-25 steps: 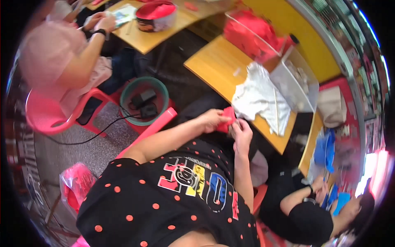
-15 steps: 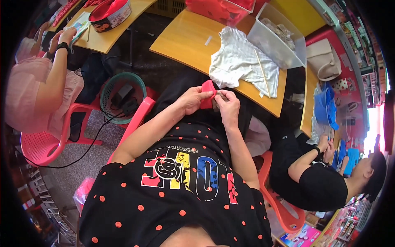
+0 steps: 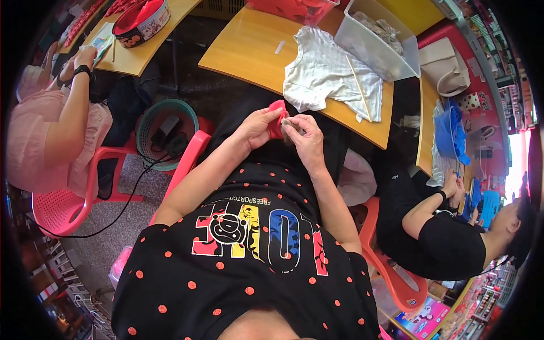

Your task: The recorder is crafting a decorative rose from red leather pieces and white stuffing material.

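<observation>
My left hand (image 3: pixel 256 128) is closed on a small piece of red cloth (image 3: pixel 277 107) above my lap. Close beside it, my right hand (image 3: pixel 306 141) has its thumb and fingertips pinched at the cloth's right edge. Something small and greyish-brown shows by those fingertips, too small to name. Just beyond my hands, a white sleeveless garment (image 3: pixel 326 71) lies spread on the wooden table (image 3: pixel 243 45). A thin pale stick (image 3: pixel 359 88) rests across it.
A clear plastic bin (image 3: pixel 368 48) holding cloth stands at the table's back right. On my left are a green basket (image 3: pixel 195 122) and a seated person (image 3: pixel 62 136). Another person (image 3: pixel 442 243) sits at right, near a blue basket (image 3: pixel 445 136). A round tin (image 3: pixel 141 25) stands far left.
The red cloth has turned and looks narrower between my hands. My right fingers have shifted along its edge. The view has moved a little, so the table sits higher.
</observation>
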A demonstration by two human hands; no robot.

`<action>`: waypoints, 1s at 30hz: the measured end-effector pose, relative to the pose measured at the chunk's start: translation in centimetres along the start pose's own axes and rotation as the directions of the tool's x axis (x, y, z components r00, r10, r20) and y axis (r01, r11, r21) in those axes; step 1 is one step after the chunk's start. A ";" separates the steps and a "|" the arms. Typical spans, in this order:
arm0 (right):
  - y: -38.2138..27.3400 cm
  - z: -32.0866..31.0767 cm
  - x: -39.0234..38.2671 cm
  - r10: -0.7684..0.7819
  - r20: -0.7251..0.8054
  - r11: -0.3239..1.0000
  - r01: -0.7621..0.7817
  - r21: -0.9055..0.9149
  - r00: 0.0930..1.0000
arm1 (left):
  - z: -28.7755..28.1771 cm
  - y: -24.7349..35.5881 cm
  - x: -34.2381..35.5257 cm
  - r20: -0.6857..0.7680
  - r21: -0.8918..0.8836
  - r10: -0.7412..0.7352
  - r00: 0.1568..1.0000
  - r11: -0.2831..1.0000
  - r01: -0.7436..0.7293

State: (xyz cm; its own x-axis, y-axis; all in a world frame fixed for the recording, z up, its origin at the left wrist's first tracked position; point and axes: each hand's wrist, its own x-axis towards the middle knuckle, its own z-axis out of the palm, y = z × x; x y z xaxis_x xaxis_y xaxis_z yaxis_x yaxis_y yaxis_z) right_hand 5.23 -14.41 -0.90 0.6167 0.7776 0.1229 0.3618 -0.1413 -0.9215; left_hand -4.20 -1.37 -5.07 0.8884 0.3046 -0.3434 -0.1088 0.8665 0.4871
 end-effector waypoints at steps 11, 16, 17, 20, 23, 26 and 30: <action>0.2 0.1 0.2 -0.254 -0.058 0.950 0.237 -0.205 0.965 | 0.6 -0.1 -0.1 0.063 -0.057 -0.013 0.998 0.998 0.016; 0.9 0.1 0.3 -0.215 -0.096 0.957 0.190 -0.220 0.972 | 0.8 0.0 -0.2 0.011 0.072 -0.015 1.000 0.997 0.014; 0.9 0.1 0.3 -0.173 -0.090 0.968 0.153 -0.197 0.981 | 0.8 0.1 -0.3 0.014 0.073 -0.018 1.000 0.997 0.017; 1.4 0.1 0.6 0.169 -0.020 0.980 -0.166 0.109 0.985 | 1.0 0.3 -0.5 0.004 0.123 -0.046 0.999 0.991 0.045; 2.2 0.1 0.9 0.182 0.028 0.932 -0.182 0.314 0.983 | 1.0 0.3 -0.5 0.011 0.129 -0.058 0.998 0.990 0.056; 2.5 0.0 0.9 0.232 0.114 0.831 -0.257 0.493 0.966 | 1.1 0.2 -0.5 0.046 0.125 -0.061 0.997 0.991 0.055; 2.4 -0.2 0.9 0.256 0.145 0.794 -0.293 0.533 0.956 | 1.0 0.2 -0.7 0.042 0.136 -0.058 0.997 0.989 0.052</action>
State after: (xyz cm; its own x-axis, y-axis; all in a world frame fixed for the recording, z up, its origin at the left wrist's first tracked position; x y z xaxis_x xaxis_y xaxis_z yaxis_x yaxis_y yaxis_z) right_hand 6.77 -14.22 -2.89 0.5807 0.7958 -0.1715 -0.2662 -0.0135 -0.9638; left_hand -4.35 -1.81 -3.92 0.9114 0.2366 -0.3367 -0.0008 0.8192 0.5735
